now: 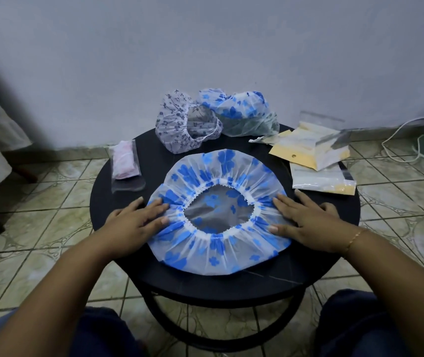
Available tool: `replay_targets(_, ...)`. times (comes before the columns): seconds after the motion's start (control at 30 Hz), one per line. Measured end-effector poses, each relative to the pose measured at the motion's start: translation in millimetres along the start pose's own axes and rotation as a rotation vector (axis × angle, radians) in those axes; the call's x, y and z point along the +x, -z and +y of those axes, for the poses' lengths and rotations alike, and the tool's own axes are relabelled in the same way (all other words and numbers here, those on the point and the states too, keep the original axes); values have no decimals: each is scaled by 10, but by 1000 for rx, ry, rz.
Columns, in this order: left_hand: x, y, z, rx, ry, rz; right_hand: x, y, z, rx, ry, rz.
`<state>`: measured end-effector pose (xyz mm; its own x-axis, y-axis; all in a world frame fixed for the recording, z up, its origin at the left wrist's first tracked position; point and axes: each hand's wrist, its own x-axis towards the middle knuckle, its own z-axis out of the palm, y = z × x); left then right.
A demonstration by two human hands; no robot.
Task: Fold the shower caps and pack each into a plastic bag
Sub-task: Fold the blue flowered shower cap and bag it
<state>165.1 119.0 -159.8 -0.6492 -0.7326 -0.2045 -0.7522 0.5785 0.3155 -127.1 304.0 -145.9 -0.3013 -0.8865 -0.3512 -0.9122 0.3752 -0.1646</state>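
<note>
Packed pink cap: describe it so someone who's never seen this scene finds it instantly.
Start at the round black table and go to its far left edge, left of the big blue-flowered cap that both hands press flat. There a small clear plastic bag holds a folded pink cap. It is the only pink item and the only cap already bagged; the other caps lie loose.

The head view looks forward and down, close over a round table [118, 202] toward the wall [205, 47].
</note>
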Motion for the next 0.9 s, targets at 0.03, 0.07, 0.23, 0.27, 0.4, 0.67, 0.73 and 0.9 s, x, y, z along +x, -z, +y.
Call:
replay_targets(0.03, -17, -3, -11, -65, -10, 52, 3, -10, 6, 24, 24, 53)
replay_targets(0.07, -37, 4, -25, -99, -20, 117, 3, -17, 18, 56, 51, 122)
replay_targets(0.23, -97, 129, -82, -102, -241, 428, -2, -54, 214, 189, 280, 545)
replay_targets(0.27, -80, 148, -92, -108, -272, 426, -4, -64, 240, 172, 317, 596)
replay_targets(0.4, 11, 165, -146, -30, -358, 326, 48, -95, 326, 42, 450, 626)
replay_targets(0.67, 80, 147, -318, 308, -463, 438, 39, -122, 517, -298, 505, 726)
replay_targets(0.73, 87, 120, -325, 331, -470, 453, 62, -122, 514, -310, 542, 754)
replay_targets(0.9, 91, 45, -281, 385, -580, 513, 83, -125, 514, -334, 592, 782)
